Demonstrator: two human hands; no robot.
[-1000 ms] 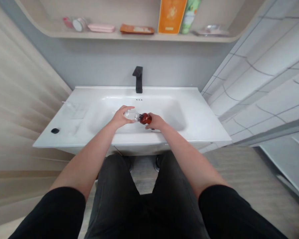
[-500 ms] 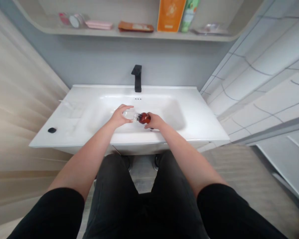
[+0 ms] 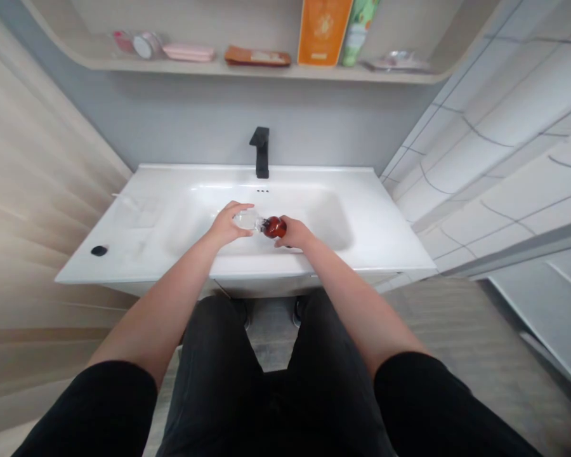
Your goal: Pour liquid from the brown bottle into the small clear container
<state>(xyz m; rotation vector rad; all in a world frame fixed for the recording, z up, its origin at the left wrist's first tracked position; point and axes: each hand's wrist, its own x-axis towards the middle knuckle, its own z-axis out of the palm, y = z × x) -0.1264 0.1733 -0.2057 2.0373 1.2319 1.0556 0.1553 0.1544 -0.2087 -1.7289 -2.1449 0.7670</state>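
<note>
- I have the left grip [image 3: 225, 225] curled around a clear, rounded, see-through container [image 3: 245, 220] and the right grip [image 3: 297, 233] clamped on a glossy reddish-brown, rounded bottle [image 3: 275, 226].
- Done, as I judge it: both pieces are lifted and lined up end to end over the white rectangular sink basin [image 3: 332, 219]. I can't tell whether their necks touch.
- Left: neither is set down. Whether anything has passed between them is too small for me to read.
- The basin's front edge runs just below my grips; the matte-black angular faucet [image 3: 262, 152] stands behind, apart from both.
- I see open room rightward across the glossy white worktop [image 3: 385, 238]; leftward, a small black oval piece [image 3: 99, 251] lies near the corner.
</note>
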